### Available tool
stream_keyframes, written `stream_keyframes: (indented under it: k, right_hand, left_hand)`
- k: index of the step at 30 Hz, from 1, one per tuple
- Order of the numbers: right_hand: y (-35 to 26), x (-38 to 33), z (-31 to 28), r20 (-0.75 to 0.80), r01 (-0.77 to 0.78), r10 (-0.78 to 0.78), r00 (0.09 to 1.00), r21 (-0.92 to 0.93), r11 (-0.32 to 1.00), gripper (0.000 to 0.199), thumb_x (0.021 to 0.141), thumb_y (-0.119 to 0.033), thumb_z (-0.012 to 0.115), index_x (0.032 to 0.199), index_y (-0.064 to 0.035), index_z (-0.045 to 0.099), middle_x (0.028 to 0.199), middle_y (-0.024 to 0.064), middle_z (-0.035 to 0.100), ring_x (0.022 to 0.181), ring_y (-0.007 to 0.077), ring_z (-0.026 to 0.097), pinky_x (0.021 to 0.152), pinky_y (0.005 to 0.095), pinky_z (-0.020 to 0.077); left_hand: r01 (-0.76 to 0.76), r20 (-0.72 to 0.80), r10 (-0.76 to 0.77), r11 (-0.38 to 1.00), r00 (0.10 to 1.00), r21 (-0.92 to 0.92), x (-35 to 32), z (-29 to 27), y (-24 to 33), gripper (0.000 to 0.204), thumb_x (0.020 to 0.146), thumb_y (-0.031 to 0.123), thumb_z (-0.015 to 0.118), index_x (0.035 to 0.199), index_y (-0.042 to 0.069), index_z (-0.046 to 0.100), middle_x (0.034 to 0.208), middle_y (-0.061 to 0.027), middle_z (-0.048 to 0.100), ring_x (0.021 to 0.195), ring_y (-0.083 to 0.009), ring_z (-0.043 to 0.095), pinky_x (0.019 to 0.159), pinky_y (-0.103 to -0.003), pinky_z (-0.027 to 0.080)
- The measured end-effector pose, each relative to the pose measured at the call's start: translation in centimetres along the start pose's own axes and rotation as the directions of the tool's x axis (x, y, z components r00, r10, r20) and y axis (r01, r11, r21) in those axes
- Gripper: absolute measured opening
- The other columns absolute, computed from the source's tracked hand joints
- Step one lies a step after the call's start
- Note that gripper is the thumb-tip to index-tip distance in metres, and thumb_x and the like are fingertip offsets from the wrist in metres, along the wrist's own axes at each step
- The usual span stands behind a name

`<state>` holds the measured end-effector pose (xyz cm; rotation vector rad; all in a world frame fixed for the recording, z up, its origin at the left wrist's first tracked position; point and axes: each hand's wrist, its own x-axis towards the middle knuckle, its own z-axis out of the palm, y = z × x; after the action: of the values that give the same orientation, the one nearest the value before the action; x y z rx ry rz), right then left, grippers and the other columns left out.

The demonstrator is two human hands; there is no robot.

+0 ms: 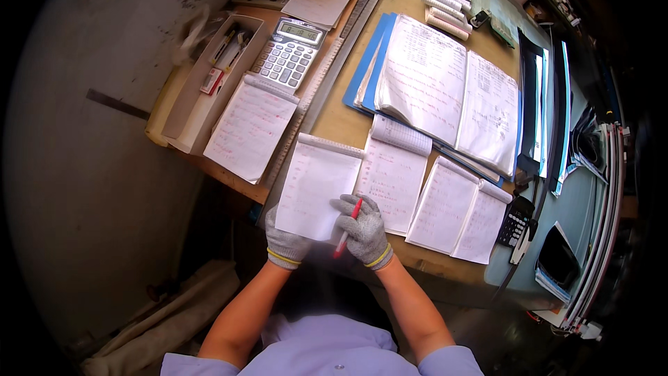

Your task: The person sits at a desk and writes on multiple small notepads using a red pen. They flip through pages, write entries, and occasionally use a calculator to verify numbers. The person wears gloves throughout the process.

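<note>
Lying farthest left on the brown wooden desk, an open cream cardboard tray of pens is seen, with a grey desk calculator just beside it and a white spiral-bound notepad covered in red handwriting below the calculator. Nearer the desk's front edge, a second white spiral-bound notepad with faint writing is held at its lower left corner by the left hand, which is covered by a grey knitted glove with a yellow cuff band; its fingers are curled under the pad and mostly hidden, so their spread cannot be told. The pad's lower right corner is touched by the right hand, gloved alike, whose fingers are closed together around a slim red pen held tilted, tip downward. Further right, several more written notepads are laid side by side, and a large open ledger on blue folders is set behind them.
</note>
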<state>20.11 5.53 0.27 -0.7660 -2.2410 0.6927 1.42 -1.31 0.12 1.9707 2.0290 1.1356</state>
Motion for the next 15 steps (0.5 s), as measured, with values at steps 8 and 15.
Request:
stream_keyframes:
  k: [8, 15]
  right_hand:
    - [0.38, -0.59, 0.42, -0.011, 0.006, -0.005, 1.0, 0.04, 0.999, 0.02, 0.065, -0.004, 0.07, 0.084, -0.0069, 0.064, 0.121, 0.0149, 0.074, 0.115, 0.0411, 0.068, 0.104, 0.054, 0.0478]
    - [0.42, -0.75, 0.57, -0.016, 0.002, -0.001, 1.0, 0.046, 0.999, 0.021, 0.064, -0.005, 0.071, 0.084, -0.0074, 0.065, 0.121, 0.0144, 0.074, 0.115, 0.0409, 0.068, 0.103, 0.0539, 0.0482]
  left_hand:
    - [0.023, -0.001, -0.023, 1.0, 1.0, -0.006, -0.25, 0.24, -0.06, 0.02, 0.079, 0.013, 0.076, 0.098, 0.006, 0.073, 0.087, -0.0124, 0.071, 0.075, -0.0349, 0.068, 0.065, -0.045, 0.055]
    - [0.027, 0.001, -0.027, 0.999, 1.0, -0.021, -0.31, 0.17, -0.15, 0.017, 0.081, 0.013, 0.075, 0.097, 0.006, 0.073, 0.086, -0.0129, 0.071, 0.075, -0.0357, 0.068, 0.065, -0.045, 0.056]
